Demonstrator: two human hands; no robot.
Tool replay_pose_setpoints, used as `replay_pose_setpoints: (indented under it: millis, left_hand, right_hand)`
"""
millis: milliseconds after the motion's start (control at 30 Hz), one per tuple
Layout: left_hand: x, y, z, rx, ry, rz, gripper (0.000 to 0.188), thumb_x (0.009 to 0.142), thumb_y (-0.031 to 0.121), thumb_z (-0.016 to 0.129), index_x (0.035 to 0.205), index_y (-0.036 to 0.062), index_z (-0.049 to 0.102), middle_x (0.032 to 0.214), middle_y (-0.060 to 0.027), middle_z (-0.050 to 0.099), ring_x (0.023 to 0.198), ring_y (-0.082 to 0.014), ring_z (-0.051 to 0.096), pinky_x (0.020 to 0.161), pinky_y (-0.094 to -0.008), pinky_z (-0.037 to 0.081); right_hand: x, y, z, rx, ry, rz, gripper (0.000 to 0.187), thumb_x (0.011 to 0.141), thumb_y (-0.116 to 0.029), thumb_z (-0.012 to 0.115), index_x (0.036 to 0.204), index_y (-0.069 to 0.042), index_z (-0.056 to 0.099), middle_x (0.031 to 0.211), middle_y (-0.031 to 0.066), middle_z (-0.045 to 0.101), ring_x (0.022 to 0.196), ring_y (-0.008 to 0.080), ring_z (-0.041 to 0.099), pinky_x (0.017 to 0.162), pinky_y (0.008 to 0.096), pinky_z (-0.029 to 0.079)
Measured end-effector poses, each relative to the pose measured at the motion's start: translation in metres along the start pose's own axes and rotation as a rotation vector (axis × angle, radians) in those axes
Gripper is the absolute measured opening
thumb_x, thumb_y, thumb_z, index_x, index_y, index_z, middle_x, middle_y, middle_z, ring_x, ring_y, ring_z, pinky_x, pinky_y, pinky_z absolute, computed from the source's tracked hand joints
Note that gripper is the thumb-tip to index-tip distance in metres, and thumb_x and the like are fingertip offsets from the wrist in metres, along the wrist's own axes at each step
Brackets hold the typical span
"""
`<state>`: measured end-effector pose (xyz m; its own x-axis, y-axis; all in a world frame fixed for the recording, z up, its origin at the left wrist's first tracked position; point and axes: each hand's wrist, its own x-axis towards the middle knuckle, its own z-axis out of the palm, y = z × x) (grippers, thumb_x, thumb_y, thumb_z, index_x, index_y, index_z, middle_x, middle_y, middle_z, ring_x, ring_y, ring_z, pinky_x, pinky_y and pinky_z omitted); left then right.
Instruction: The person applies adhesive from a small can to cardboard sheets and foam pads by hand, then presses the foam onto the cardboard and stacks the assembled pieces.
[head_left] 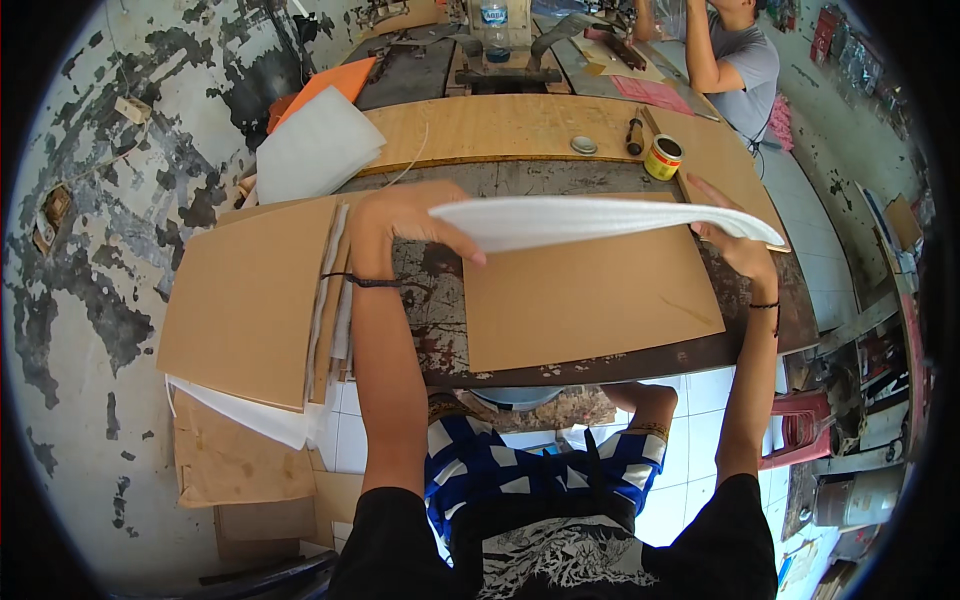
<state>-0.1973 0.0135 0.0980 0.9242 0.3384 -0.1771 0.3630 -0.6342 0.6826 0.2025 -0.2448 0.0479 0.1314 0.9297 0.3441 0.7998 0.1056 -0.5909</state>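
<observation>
Head view: white sheet between both hands.

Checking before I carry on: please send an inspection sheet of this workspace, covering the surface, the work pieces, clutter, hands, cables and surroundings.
Surface: dark table, finish worn and flecked.
Job's things: white sheet, curved, held over a flat brown board.
Clutter: open yellow tin, round lid and dark tool beyond the board; stacked brown boards at left.
Hands: left hand and right hand each hold an end of the white sheet.
Cables: thin pale strand beyond the left hand; cable or cord, cannot tell.
Surroundings: peeling wall at left; another person at far right; red stool at right.
</observation>
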Motion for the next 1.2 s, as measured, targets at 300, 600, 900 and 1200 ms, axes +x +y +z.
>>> replay_pose_setpoints:
  millis: [300,600,900,1200]
  left_hand:
    - [0.012,-0.017,-0.003,-0.718,-0.157,0.436,0.089,0.085,0.078,0.057,0.127,0.0000,0.066,0.115,-0.0111,0.071,0.106,-0.0204,0.064,0.089,-0.0356,0.050]
    - [0.058,-0.060,0.025,0.149,0.379,0.021,0.051,0.075,0.034,0.086,0.109,-0.0011,0.074,0.100,-0.0217,0.073,0.091,-0.0316,0.069,0.081,-0.0385,0.053]
    - [0.061,-0.070,0.024,0.063,0.333,0.000,0.049,0.064,0.026,0.093,0.104,0.0019,0.077,0.091,-0.0144,0.075,0.082,-0.0234,0.068,0.075,-0.0353,0.051]
    - [0.065,-0.077,0.025,0.017,0.360,-0.059,0.044,0.064,0.018,0.094,0.103,0.0045,0.079,0.084,-0.0083,0.074,0.072,-0.0142,0.062,0.065,-0.0307,0.048]
  right_hand:
    - [-0.006,0.005,0.014,0.218,-0.045,0.023,0.057,0.091,-0.003,0.065,0.146,0.000,0.048,0.123,0.0110,0.070,0.110,0.0171,0.064,0.101,0.0303,0.046]
    - [-0.004,0.000,0.020,0.314,-0.081,-0.004,0.064,0.091,-0.012,0.064,0.149,0.005,0.042,0.107,0.0108,0.075,0.099,0.0157,0.067,0.095,0.0293,0.049]
    - [-0.001,-0.002,0.024,0.303,-0.168,-0.023,0.072,0.083,-0.015,0.065,0.149,0.003,0.042,0.113,0.0140,0.073,0.102,0.0189,0.067,0.095,0.0322,0.050]
    - [-0.006,0.025,-0.007,0.306,0.087,-0.095,0.061,0.092,0.006,0.055,0.151,0.000,0.039,0.132,0.0182,0.062,0.120,0.0242,0.060,0.107,0.0371,0.046]
